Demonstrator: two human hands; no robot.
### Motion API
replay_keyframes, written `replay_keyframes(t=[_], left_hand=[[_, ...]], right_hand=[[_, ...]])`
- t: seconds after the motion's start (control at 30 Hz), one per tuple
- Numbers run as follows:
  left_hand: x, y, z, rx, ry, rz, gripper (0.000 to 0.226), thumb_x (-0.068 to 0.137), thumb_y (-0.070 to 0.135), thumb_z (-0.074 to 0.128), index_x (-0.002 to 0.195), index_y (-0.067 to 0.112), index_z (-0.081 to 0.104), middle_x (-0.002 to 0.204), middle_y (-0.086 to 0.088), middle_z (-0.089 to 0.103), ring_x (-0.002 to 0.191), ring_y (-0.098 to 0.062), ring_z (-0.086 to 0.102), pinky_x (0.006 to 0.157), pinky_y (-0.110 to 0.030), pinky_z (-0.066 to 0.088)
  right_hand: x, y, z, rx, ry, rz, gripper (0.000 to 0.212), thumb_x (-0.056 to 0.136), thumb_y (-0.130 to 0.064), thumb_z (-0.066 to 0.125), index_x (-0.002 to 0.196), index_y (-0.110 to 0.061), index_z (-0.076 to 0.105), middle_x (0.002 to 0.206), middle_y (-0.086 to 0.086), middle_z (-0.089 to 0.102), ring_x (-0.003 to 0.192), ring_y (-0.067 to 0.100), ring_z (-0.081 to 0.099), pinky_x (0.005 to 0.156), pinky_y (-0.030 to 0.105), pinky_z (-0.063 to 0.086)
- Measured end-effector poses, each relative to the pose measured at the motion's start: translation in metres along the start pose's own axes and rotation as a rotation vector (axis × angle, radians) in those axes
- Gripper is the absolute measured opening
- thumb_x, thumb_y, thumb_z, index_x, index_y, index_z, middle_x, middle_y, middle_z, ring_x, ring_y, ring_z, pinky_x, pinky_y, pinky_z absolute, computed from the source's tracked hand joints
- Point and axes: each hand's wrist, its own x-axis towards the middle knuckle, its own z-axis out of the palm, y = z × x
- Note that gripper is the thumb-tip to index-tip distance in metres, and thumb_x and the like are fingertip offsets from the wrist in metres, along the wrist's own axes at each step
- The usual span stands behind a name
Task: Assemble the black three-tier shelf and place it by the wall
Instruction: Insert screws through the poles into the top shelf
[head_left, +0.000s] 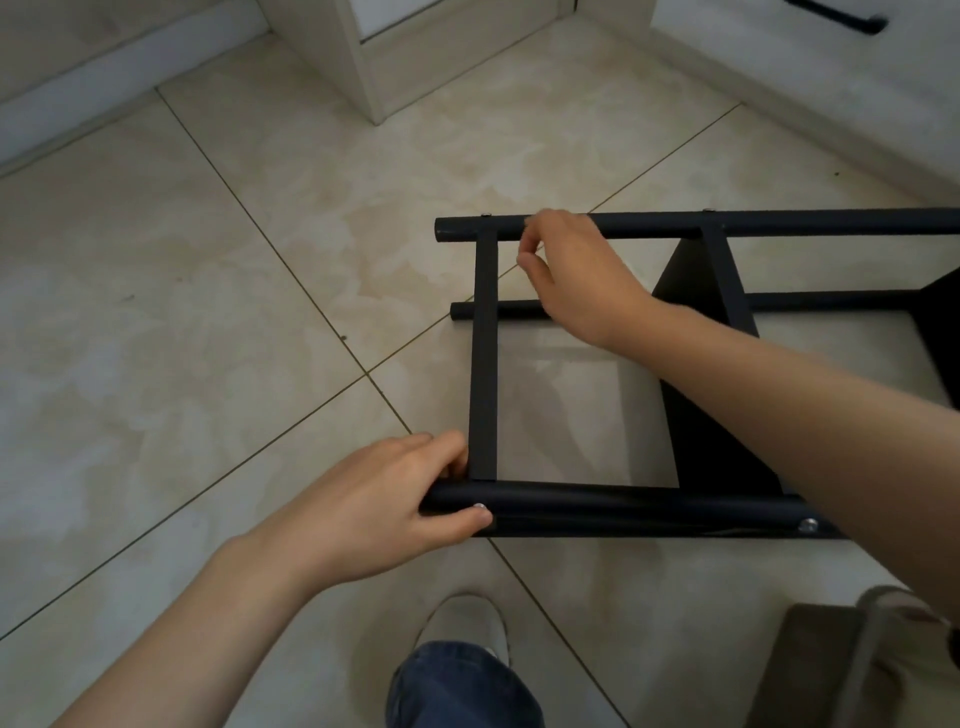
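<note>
head cam: black shelf (483, 353) lay on its side on tile floor (208, 312), nr a white cabinet (363, 62). left hand (384, 509) was wrapped round the end of the near tube (623, 501), thumb by a screw (479, 505). right hand (582, 275) was at the far tube (649, 226) w/ fingers curled; cdn't tell if it gripped. hands well apart.

- Just the one feed for me here: a head cam, facing forward and tilted steeply down at the tiled floor (208, 312).
- It's close in. Both forearms enter from the bottom and right edges, with the left hand (384, 499) low centre and the right hand (582, 280) mid-frame.
- The wide lens takes in everything from the baseboard (104, 93) top-left down to a shoe (467, 623) right under the camera.
- The black shelf frame (483, 353) runs off the right edge.
</note>
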Motion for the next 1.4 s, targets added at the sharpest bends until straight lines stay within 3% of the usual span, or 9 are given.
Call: replay_keyframes(t=[0.17, 0.3, 0.4, 0.5, 0.6, 0.77, 1.0, 1.13, 1.4], left_hand=[[0.003, -0.003, 0.001, -0.021, -0.041, 0.027, 0.033, 0.078, 0.077, 0.046, 0.084, 0.047, 0.035, 0.083, 0.016, 0.052, 0.079, -0.003, 0.051, 0.059, -0.019, 0.037], [0.004, -0.008, 0.006, -0.071, -0.033, 0.039, 0.030, 0.079, 0.078, 0.045, 0.086, 0.050, 0.037, 0.081, 0.015, 0.054, 0.081, -0.004, 0.053, 0.058, -0.018, 0.039], [0.004, -0.013, 0.010, -0.061, 0.013, 0.060, 0.038, 0.080, 0.081, 0.044, 0.084, 0.043, 0.039, 0.077, 0.014, 0.053, 0.079, -0.007, 0.052, 0.060, -0.018, 0.038], [0.003, -0.016, 0.016, 0.017, 0.104, 0.074, 0.043, 0.080, 0.084, 0.041, 0.080, 0.042, 0.036, 0.073, 0.014, 0.048, 0.075, -0.004, 0.046, 0.080, -0.018, 0.038], [0.000, -0.017, 0.022, 0.062, 0.166, 0.080, 0.044, 0.082, 0.086, 0.036, 0.084, 0.041, 0.037, 0.069, 0.016, 0.043, 0.071, 0.001, 0.044, 0.106, -0.035, 0.041], [-0.001, -0.019, 0.028, 0.113, 0.255, 0.109, 0.046, 0.082, 0.083, 0.040, 0.088, 0.038, 0.042, 0.070, 0.019, 0.042, 0.069, 0.005, 0.041, 0.118, -0.040, 0.029], [0.001, -0.025, 0.041, 0.186, 0.447, 0.288, 0.056, 0.087, 0.068, 0.055, 0.115, 0.020, 0.055, 0.111, 0.004, 0.061, 0.108, -0.016, 0.058, 0.115, -0.041, 0.032], [0.007, -0.031, 0.037, 0.271, 0.349, 0.356, 0.077, 0.094, 0.068, 0.050, 0.155, 0.023, 0.036, 0.161, -0.001, 0.036, 0.154, -0.025, 0.022, 0.125, -0.043, 0.016], [0.017, -0.035, 0.042, 0.230, 0.301, 0.440, 0.074, 0.099, 0.063, 0.047, 0.156, 0.017, 0.036, 0.167, -0.003, 0.024, 0.156, -0.021, 0.015, 0.126, -0.043, 0.017]], right_hand=[[0.033, 0.007, 0.008, -0.073, -0.073, 0.014, 0.008, 0.104, -0.018, 0.042, 0.101, -0.012, 0.047, 0.106, 0.005, 0.054, 0.107, 0.028, 0.050, 0.085, 0.032, 0.032], [0.044, 0.009, 0.013, -0.091, -0.105, 0.048, 0.006, 0.104, -0.019, 0.039, 0.102, -0.016, 0.044, 0.124, 0.007, 0.059, 0.114, 0.026, 0.053, 0.104, 0.037, 0.026], [0.046, 0.008, 0.013, -0.079, -0.084, 0.066, 0.011, 0.104, -0.019, 0.037, 0.106, -0.014, 0.047, 0.094, -0.003, 0.055, 0.098, 0.022, 0.052, 0.107, 0.038, 0.025], [0.048, 0.007, 0.012, -0.009, -0.075, 0.077, 0.012, 0.106, -0.019, 0.036, 0.107, -0.013, 0.047, 0.075, -0.006, 0.050, 0.072, 0.014, 0.046, 0.090, 0.033, 0.031], [0.046, 0.006, 0.012, 0.005, -0.073, 0.065, 0.012, 0.106, -0.018, 0.037, 0.107, -0.012, 0.047, 0.074, -0.006, 0.048, 0.071, 0.014, 0.043, 0.084, 0.031, 0.031], [0.041, 0.005, 0.021, -0.078, -0.047, 0.020, 0.015, 0.104, -0.019, 0.041, 0.110, -0.011, 0.052, 0.095, -0.002, 0.051, 0.097, 0.020, 0.046, 0.112, 0.042, 0.027], [0.034, 0.006, 0.028, -0.108, -0.009, -0.018, 0.014, 0.102, -0.019, 0.045, 0.109, -0.013, 0.055, 0.115, 0.003, 0.058, 0.118, 0.025, 0.047, 0.118, 0.042, 0.017], [0.033, 0.008, 0.030, -0.122, 0.007, -0.028, 0.013, 0.102, -0.020, 0.047, 0.109, -0.014, 0.056, 0.121, 0.004, 0.058, 0.122, 0.025, 0.046, 0.119, 0.042, 0.015], [0.029, 0.012, 0.033, -0.149, 0.039, -0.060, 0.015, 0.102, -0.021, 0.049, 0.110, -0.015, 0.059, 0.138, 0.006, 0.052, 0.133, 0.025, 0.040, 0.120, 0.039, 0.009]])
